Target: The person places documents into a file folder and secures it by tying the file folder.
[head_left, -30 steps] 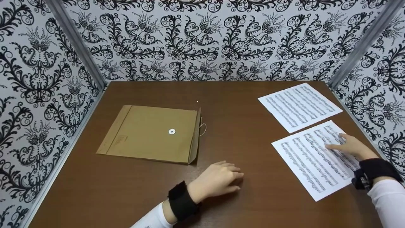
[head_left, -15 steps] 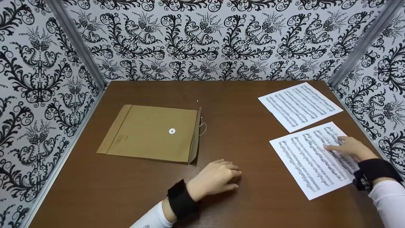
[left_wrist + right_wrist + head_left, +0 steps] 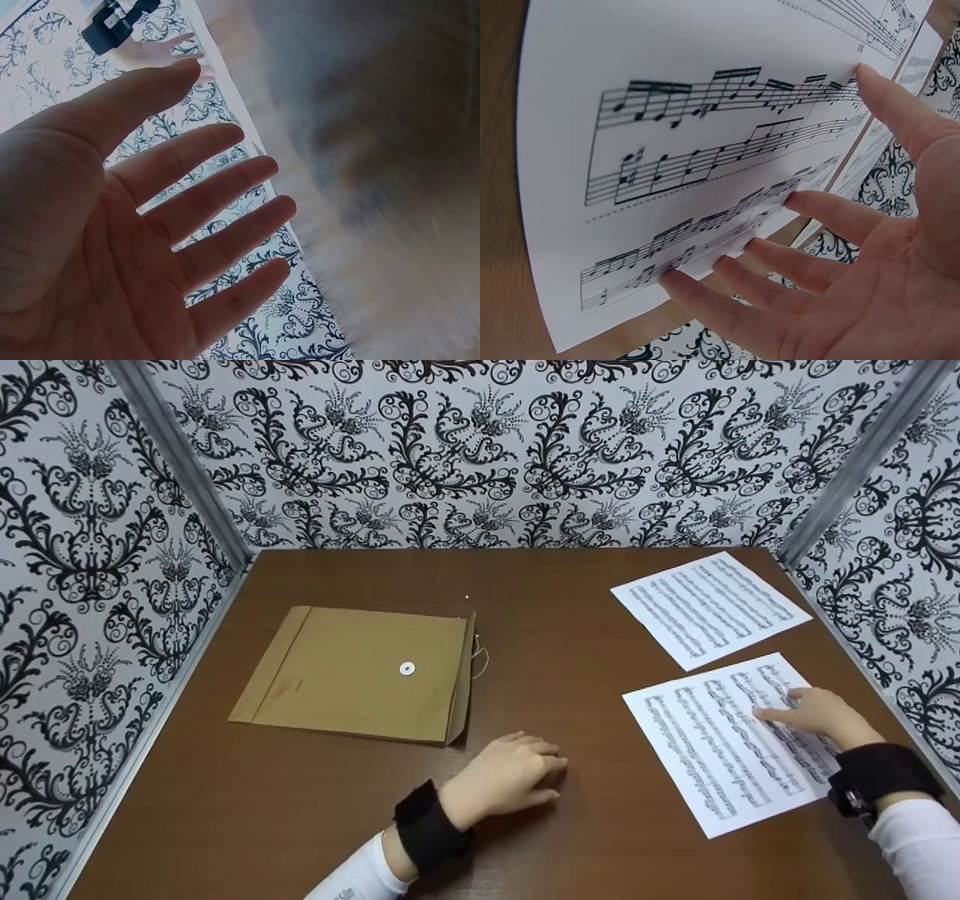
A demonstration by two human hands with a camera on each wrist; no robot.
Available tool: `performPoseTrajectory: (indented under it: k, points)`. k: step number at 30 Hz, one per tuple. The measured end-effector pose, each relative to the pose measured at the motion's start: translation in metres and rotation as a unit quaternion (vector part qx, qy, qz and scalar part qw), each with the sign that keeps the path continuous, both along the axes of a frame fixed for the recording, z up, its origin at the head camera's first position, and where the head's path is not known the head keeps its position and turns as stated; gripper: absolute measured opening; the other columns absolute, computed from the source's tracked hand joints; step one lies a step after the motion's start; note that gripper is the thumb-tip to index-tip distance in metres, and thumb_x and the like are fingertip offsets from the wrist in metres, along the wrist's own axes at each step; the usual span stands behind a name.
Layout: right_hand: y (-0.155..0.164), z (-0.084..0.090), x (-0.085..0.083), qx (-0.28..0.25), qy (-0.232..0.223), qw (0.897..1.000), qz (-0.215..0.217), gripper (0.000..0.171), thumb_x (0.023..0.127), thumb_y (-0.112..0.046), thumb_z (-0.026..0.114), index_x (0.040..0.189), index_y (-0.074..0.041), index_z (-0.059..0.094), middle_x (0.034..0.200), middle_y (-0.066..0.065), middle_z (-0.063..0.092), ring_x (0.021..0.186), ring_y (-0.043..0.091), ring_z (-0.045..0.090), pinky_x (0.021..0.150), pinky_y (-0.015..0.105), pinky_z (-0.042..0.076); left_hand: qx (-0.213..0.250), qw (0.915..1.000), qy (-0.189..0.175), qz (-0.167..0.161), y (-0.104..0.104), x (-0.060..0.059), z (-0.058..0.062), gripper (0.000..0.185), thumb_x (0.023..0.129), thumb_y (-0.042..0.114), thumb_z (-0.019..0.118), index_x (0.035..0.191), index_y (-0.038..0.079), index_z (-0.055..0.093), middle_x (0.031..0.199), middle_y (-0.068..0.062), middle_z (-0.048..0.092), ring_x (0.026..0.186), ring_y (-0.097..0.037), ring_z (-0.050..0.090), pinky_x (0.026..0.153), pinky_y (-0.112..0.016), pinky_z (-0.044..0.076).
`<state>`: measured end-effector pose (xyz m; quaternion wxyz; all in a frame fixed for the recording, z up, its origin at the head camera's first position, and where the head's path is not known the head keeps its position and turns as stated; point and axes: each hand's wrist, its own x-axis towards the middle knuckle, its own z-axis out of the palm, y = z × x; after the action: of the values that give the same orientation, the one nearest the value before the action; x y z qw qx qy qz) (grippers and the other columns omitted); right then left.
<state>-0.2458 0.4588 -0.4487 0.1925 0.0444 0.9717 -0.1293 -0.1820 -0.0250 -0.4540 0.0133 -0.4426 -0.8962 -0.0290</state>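
My right hand [image 3: 823, 715] touches the nearer sheet of music [image 3: 697, 757] with its fingertips. In the right wrist view the thumb and fingers [image 3: 825, 214] are spread and fairly straight against the printed side, and the sheet bows a little. My left hand [image 3: 504, 776] hovers or rests low over the table, palm down, holding nothing; the left wrist view shows its fingers [image 3: 217, 176] extended and apart. A second sheet of music [image 3: 712, 611] lies farther back, just beyond the first. Left of centre lies a brown string-tie envelope [image 3: 360, 675], its flap side facing right.
The brown wooden table [image 3: 555, 675] runs back to a patterned wall [image 3: 480, 450], with patterned side walls left and right. A white button [image 3: 407, 668] sits on the envelope, and a loose string [image 3: 481, 660] trails from its flap edge.
The nearer sheet has slid left and slightly toward me under my right hand, widening its gap from the far sheet. My left hand has shifted only slightly; the envelope stays put.
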Motion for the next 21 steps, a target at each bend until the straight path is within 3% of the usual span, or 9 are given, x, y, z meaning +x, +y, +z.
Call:
performPoseTrajectory:
  k: [11, 16, 21]
  points:
    - [-0.022, 0.005, 0.006, -0.014, -0.029, 0.999, 0.003, 0.112, 0.092, -0.065, 0.062, 0.14, 0.03, 0.028, 0.14, 0.056, 0.031, 0.116, 0.064, 0.051, 0.1, 0.066, 0.048, -0.004, 0.9998, -0.008, 0.018, -0.003, -0.003, 0.0, 0.046, 0.095, 0.044, 0.069, 0.136, 0.021, 0.067, 0.141, 0.001, 0.066, 0.132, -0.017, 0.063, 0.115, -0.037, 0.049]
    - [-0.035, 0.009, 0.011, 0.002, -0.029, 0.999, 0.022, 0.111, 0.091, -0.066, 0.063, 0.139, 0.029, 0.032, 0.136, 0.057, 0.036, 0.102, 0.053, 0.06, 0.087, 0.057, 0.056, -0.005, 0.9996, -0.011, 0.026, -0.004, -0.004, -0.001, 0.047, 0.095, 0.045, 0.07, 0.136, 0.021, 0.067, 0.143, 0.0, 0.066, 0.133, -0.018, 0.062, 0.115, -0.037, 0.048]
    - [-0.05, 0.012, 0.016, 0.013, -0.019, 0.999, 0.025, 0.109, 0.089, -0.067, 0.064, 0.138, 0.027, 0.037, 0.131, 0.056, 0.041, 0.093, 0.046, 0.062, 0.08, 0.052, 0.057, -0.011, 0.9993, -0.016, 0.032, -0.005, -0.006, -0.001, 0.049, 0.095, 0.045, 0.069, 0.138, 0.021, 0.065, 0.145, 0.0, 0.064, 0.135, -0.019, 0.061, 0.116, -0.038, 0.048]
